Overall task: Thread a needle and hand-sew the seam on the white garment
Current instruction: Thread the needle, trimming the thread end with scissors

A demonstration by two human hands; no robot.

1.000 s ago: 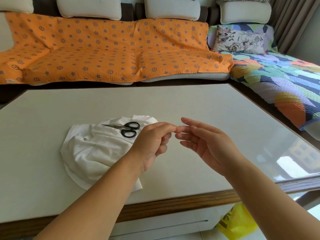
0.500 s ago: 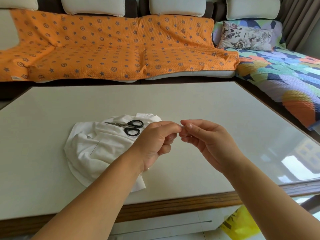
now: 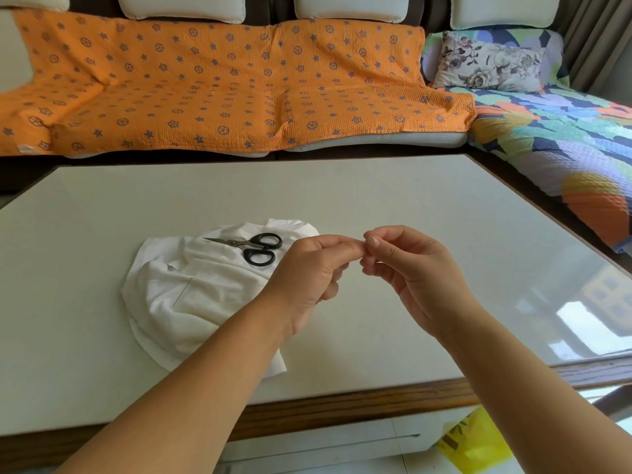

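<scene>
Glossy table (image 3: 444, 206); soft cloth garment (image 3: 191, 289); black-handled scissors (image 3: 251, 247).

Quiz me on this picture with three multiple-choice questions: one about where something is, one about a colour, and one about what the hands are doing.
1. Where do the scissors lie?
A. On the white garment
B. On the orange sofa cover
C. On the floor

2. What colour are the scissors' handles?
A. Orange
B. Black
C. Yellow

3. How are the left hand and the right hand held?
A. Gripping the scissors
B. Pressing the garment flat
C. Raised, fingertips meeting

Answers:
1 A: the scissors rest on top of the crumpled garment.
2 B: both finger loops are black.
3 C: the fingertips of both hands meet beside the garment, touching neither it nor the scissors. What they pinch is too small to see.
</scene>
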